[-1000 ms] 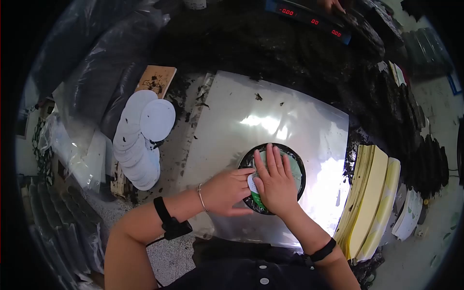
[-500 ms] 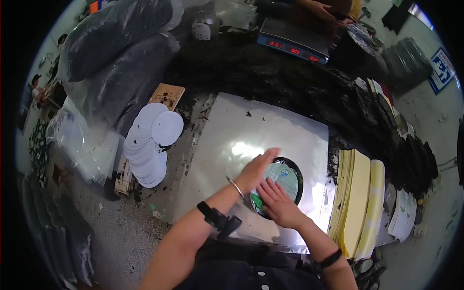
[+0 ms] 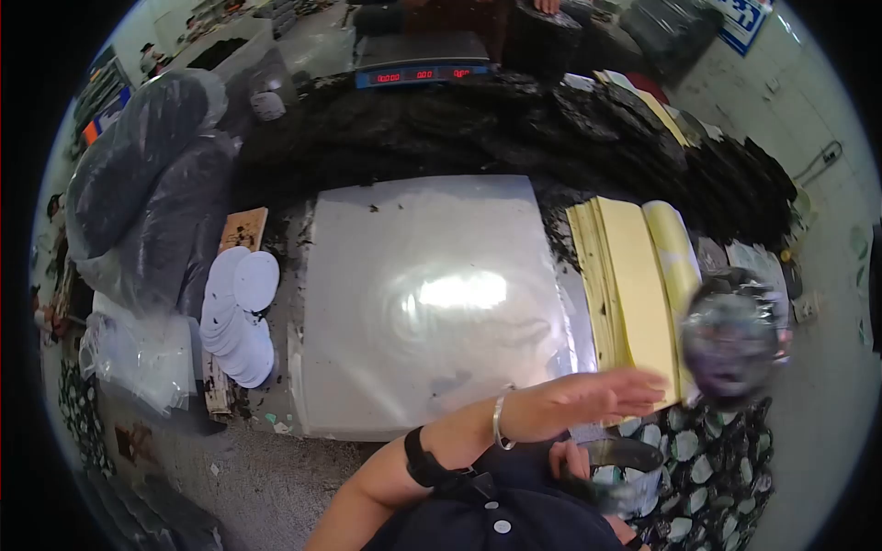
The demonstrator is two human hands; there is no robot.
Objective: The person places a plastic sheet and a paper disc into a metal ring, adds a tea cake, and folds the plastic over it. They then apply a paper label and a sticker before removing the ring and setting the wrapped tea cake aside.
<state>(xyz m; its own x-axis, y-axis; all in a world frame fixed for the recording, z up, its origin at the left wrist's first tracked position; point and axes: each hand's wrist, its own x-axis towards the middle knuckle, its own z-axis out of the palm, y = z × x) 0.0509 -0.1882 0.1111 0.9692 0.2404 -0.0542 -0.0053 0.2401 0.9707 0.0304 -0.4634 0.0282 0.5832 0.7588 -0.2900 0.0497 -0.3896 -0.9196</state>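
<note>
My left hand (image 3: 588, 397) is stretched out flat toward the right, fingers apart and holding nothing, just past the front right corner of a shiny silver sheet (image 3: 423, 294). My right hand (image 3: 571, 459) is mostly hidden under the left forearm, close to my body; its fingers grip a round shiny-rimmed object (image 3: 625, 470). A blurred dark round disc (image 3: 730, 342) shows at the right, above a patterned cloth (image 3: 717, 459); what supports it I cannot tell. The silver sheet is bare.
A stack of yellow paper sheets (image 3: 634, 275) lies right of the silver sheet. White round discs (image 3: 234, 312) are fanned out at its left. Dark loose leaf material (image 3: 478, 119) is heaped behind, with a digital scale (image 3: 423, 69) beyond. Filled plastic bags (image 3: 138, 184) stand at the left.
The dark round disc with the green label is gone from the silver sheet. Both hands have lifted off it and swung right toward my body; the view has turned right.
</note>
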